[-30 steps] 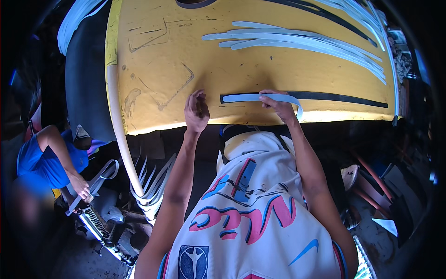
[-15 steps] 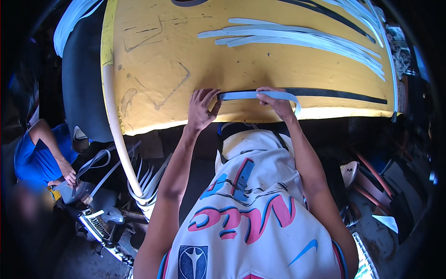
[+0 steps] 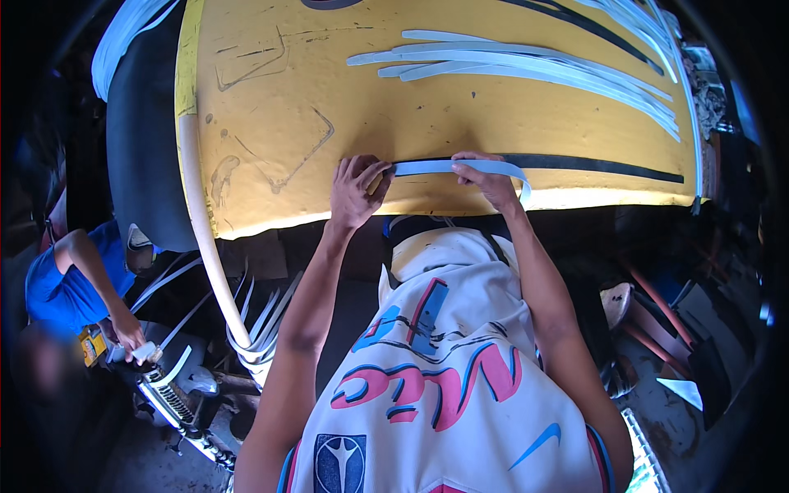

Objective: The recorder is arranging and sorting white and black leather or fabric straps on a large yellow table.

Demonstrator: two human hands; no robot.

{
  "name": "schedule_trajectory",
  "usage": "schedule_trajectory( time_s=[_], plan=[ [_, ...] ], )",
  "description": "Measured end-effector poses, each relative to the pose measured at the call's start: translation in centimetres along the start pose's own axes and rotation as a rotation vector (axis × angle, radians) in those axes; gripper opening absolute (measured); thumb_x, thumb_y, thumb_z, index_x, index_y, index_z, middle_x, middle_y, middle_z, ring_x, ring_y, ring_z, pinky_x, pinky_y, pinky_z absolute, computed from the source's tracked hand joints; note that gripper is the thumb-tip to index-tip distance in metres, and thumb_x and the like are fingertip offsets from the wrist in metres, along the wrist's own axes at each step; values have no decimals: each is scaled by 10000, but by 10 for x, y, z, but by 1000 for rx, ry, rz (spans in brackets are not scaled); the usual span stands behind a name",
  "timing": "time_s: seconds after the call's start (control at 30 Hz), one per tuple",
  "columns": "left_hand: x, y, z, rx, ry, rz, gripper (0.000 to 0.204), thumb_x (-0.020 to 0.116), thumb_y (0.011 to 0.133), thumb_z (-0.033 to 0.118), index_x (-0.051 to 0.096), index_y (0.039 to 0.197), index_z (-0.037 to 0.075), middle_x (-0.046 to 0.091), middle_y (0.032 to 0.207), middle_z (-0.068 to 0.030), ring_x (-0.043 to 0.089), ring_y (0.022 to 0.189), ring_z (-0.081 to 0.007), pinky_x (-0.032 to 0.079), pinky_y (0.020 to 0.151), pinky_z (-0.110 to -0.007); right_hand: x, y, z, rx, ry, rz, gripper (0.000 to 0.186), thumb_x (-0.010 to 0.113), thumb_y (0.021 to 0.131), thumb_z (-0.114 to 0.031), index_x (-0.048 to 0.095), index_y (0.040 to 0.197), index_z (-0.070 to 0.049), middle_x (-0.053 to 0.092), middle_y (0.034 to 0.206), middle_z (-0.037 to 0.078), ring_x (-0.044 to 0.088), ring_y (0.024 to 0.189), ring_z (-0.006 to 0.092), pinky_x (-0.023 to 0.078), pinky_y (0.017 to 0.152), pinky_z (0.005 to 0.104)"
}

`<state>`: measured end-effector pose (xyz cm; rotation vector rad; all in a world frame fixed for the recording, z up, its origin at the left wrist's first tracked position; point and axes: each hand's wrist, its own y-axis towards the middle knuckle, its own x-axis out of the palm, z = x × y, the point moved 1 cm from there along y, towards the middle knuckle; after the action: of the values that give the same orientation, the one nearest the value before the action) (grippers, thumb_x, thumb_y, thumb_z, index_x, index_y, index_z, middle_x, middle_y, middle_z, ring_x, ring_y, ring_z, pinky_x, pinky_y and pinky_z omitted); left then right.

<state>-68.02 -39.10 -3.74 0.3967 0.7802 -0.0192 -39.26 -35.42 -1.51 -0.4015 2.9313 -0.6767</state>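
Note:
A pale strip (image 3: 423, 168) lies along a black strip (image 3: 592, 167) near the front edge of the yellow-covered table (image 3: 411, 123). My left hand (image 3: 357, 191) is closed, thumb and fingertips pinching the left end of the strips together. Over to the right, my right hand (image 3: 491, 178) grips the pale strip between thumb and curled fingers. Past that hand the pale strip's free end bends down toward me. The black strip runs on flat to the right along the table. My fingers hide the strips' left end.
Several pale strips (image 3: 526, 66) lie fanned out farther back, with another black strip (image 3: 608, 37) beyond. A pale pole (image 3: 205, 238) borders the table's left side. At the left, a person in a blue shirt (image 3: 78, 279) works beside a metal machine (image 3: 177, 403).
My left fingers have closed more over the strips' left end, while my right hand stays nearly in place. The co-worker's hand has moved down and toward the machine.

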Motion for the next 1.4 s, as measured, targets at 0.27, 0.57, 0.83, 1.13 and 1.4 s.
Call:
schedule_trajectory(
  time_s=[0.27, 0.57, 0.83, 1.13, 1.4],
  plan=[
    [-1, 1, 1, -2, 13, -5, 200, 791, 826, 173, 725, 1013, 151, 653, 998, -27, 599, 901, -254, 474, 787, -376, 0, 0, 0, 7, -15, 5, 362, 788, 863, -229, 719, 1102, 34, 716, 841, 62, 653, 697, 91, 530, 686, 229],
    [-2, 1, 2, 7, 28, -14, 190, 784, 838, 192, 717, 1012, 159, 645, 1000, -22, 600, 918, -251, 473, 805, -376, 1, 2, 0, -17, -38, 4, 361, 782, 867, -236, 717, 1092, 38, 710, 813, 62, 651, 692, 90, 528, 681, 232],
    [-3, 2, 4, 1, 45, -23, 188, 780, 841, 200, 715, 1015, 166, 642, 994, -23, 600, 924, -254, 471, 819, -382, 2, 3, 4, -50, -107, 26, 362, 760, 873, -268, 718, 1063, 38, 723, 842, 82, 661, 680, 106, 534, 663, 243],
    [-2, 1, 2, 28, 36, -16, 246, 818, 793, 152, 722, 1020, 152, 670, 1011, -26, 616, 931, -259, 487, 813, -393, 7, 0, 1, -43, -123, 85, 360, 759, 877, -292, 724, 1054, 19, 721, 858, 91, 646, 628, 113, 523, 626, 252],
    [-2, 1, 3, 25, 54, -18, 251, 818, 792, 148, 723, 1025, 151, 669, 1012, -31, 618, 927, -263, 489, 815, -393, 6, 3, 4, -28, -102, 75, 356, 759, 876, -274, 710, 1063, 25, 717, 852, 83, 636, 618, 105, 520, 610, 247]
  ],
)
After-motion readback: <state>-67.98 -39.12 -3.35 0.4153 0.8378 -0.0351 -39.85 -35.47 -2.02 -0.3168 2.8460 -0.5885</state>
